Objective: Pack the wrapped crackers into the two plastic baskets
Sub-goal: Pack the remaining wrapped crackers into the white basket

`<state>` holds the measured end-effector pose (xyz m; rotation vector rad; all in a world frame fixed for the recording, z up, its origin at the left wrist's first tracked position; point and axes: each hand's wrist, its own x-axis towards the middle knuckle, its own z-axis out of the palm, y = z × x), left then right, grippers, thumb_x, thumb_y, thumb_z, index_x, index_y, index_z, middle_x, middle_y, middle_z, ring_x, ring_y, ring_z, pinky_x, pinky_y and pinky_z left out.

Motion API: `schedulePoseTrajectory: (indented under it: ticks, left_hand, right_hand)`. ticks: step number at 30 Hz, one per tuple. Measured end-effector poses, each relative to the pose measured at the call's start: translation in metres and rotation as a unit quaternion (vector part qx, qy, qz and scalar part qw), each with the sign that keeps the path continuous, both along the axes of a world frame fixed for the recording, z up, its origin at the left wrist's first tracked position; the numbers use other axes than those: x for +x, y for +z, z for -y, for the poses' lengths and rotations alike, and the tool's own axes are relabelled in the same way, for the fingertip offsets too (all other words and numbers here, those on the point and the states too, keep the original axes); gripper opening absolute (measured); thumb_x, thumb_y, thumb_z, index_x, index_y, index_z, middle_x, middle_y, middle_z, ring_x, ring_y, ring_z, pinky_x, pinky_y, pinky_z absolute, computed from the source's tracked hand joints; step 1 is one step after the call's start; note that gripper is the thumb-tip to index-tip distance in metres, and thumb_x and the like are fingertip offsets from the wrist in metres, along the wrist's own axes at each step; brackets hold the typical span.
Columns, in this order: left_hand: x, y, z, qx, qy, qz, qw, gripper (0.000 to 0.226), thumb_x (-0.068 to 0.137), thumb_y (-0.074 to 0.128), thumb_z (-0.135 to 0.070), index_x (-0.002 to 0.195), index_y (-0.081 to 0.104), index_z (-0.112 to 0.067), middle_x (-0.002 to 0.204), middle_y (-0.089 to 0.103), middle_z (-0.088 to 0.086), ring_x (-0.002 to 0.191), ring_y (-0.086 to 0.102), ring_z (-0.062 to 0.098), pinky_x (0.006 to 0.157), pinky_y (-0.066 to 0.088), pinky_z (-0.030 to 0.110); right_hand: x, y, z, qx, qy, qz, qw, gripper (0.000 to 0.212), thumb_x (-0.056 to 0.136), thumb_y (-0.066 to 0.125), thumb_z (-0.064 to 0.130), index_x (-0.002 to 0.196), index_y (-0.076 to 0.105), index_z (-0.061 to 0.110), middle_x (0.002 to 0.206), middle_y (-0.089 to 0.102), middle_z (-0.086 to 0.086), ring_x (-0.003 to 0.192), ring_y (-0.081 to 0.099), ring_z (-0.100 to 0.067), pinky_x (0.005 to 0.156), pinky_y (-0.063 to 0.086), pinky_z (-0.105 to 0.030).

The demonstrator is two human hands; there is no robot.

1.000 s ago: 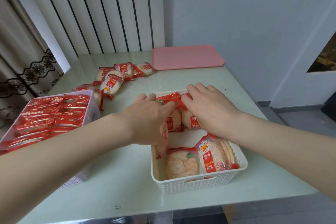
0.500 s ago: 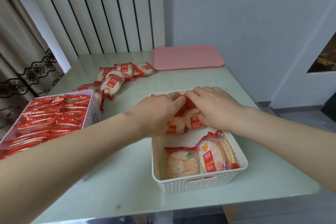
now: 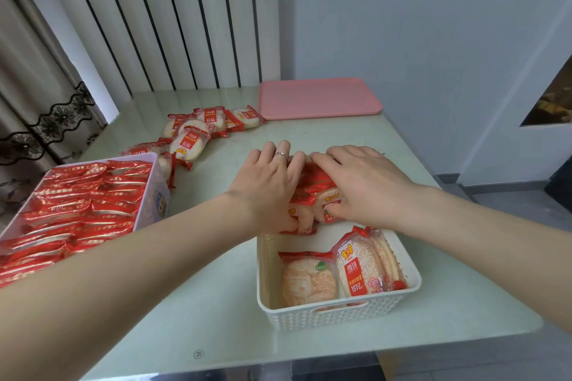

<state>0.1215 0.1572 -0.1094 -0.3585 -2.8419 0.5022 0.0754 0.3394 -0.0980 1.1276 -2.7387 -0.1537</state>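
Both hands press on a bunch of wrapped crackers (image 3: 322,195) at the far end of the white basket (image 3: 337,312). The left hand (image 3: 269,192) curls around the bunch from the left, fingers over the top and thumb low on the near side; the right hand (image 3: 365,185) lies over it from the right, thumb pressed against a wrapper. At the near end of this basket 1 cracker pack (image 3: 308,280) lies flat and a few more (image 3: 368,266) stand on edge against the right wall, with bare floor between them and the held bunch. The basket sits near the bench's (image 3: 216,303) right and front edges. A second basket (image 3: 154,192), packed with red wrappers, sits at the left edge. Loose crackers (image 3: 198,133) lie beyond it, near a pink tray (image 3: 318,97) at the far edge. Open bench lies between the 2 baskets.
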Motion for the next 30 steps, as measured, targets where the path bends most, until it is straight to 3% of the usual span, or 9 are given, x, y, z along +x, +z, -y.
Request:
schedulePoseTrajectory:
  ticks: [4,10,14,20,23,25,27,30]
  left_hand:
    - [-0.006,-0.003,0.0,0.028,0.006,0.018,0.999,0.091,0.071,0.061,-0.069,0.136,0.03,-0.013,0.126,0.044,0.008,0.111,0.047,0.028,0.093,0.041,0.038]
    - [-0.011,-0.005,0.007,0.047,0.021,0.045,0.998,0.083,0.08,0.063,-0.059,0.141,0.027,-0.015,0.128,0.048,0.006,0.115,0.05,0.027,0.095,0.042,0.036]
    - [-0.011,-0.006,0.002,0.025,0.033,0.05,0.998,0.093,0.083,0.057,-0.061,0.149,0.016,-0.011,0.134,0.042,0.008,0.119,0.045,0.028,0.101,0.039,0.038]
    - [-0.013,-0.005,0.0,0.036,0.061,0.078,0.994,0.104,0.077,0.054,-0.069,0.152,0.011,-0.012,0.136,0.04,0.008,0.124,0.041,0.029,0.106,0.035,0.041]
    - [-0.014,-0.005,0.001,0.046,0.062,0.093,0.993,0.108,0.073,0.055,-0.074,0.152,0.012,-0.014,0.137,0.04,0.008,0.126,0.04,0.03,0.108,0.034,0.042]
    - [-0.012,-0.005,0.003,0.06,0.06,0.101,0.991,0.112,0.071,0.055,-0.078,0.153,0.012,-0.014,0.139,0.04,0.008,0.128,0.04,0.03,0.11,0.032,0.042]
    - [-0.01,-0.001,0.004,0.072,0.052,0.099,0.991,0.111,0.072,0.054,-0.079,0.152,0.013,-0.014,0.141,0.039,0.008,0.129,0.039,0.03,0.111,0.031,0.042]
    - [-0.003,0.008,0.005,0.062,0.044,0.09,0.993,0.103,0.077,0.055,-0.075,0.15,0.017,-0.013,0.141,0.037,0.01,0.129,0.038,0.03,0.11,0.032,0.041]
  right_hand:
    - [-0.005,-0.005,0.009,0.021,0.002,-0.008,1.0,0.087,0.083,0.062,0.054,0.154,0.023,0.021,0.139,0.048,-0.001,0.128,0.046,-0.024,0.107,0.037,-0.041]
    - [-0.005,-0.002,0.003,0.082,0.008,-0.029,0.996,0.068,0.096,0.054,0.049,0.153,0.031,0.02,0.157,0.032,-0.007,0.138,0.04,-0.026,0.11,0.035,-0.043]
    - [-0.001,-0.005,0.002,0.095,-0.005,-0.022,0.995,0.073,0.1,0.048,0.048,0.157,0.02,0.013,0.164,0.018,-0.009,0.145,0.03,-0.027,0.115,0.03,-0.044]
    - [0.007,0.003,0.007,0.096,-0.026,0.018,0.995,0.082,0.095,0.054,0.044,0.158,0.013,0.012,0.163,0.015,-0.012,0.148,0.022,-0.027,0.119,0.025,-0.046]
    - [0.013,0.019,0.006,0.047,-0.018,0.01,0.999,0.067,0.091,0.057,0.041,0.148,0.033,0.015,0.145,0.036,-0.01,0.135,0.038,-0.028,0.109,0.036,-0.04]
    - [0.017,0.031,0.006,0.008,-0.01,-0.004,1.0,0.043,0.089,0.06,0.035,0.126,0.047,0.016,0.122,0.046,-0.005,0.115,0.048,-0.025,0.09,0.042,-0.035]
    - [0.019,0.042,0.007,0.007,-0.023,0.004,1.0,0.021,0.088,0.06,0.029,0.099,0.044,0.02,0.1,0.046,0.0,0.095,0.049,-0.022,0.074,0.038,-0.033]
    - [0.018,0.051,0.004,0.011,-0.042,0.061,0.997,0.012,0.083,0.06,0.018,0.08,0.049,0.02,0.085,0.056,0.003,0.081,0.058,-0.021,0.065,0.05,-0.035]
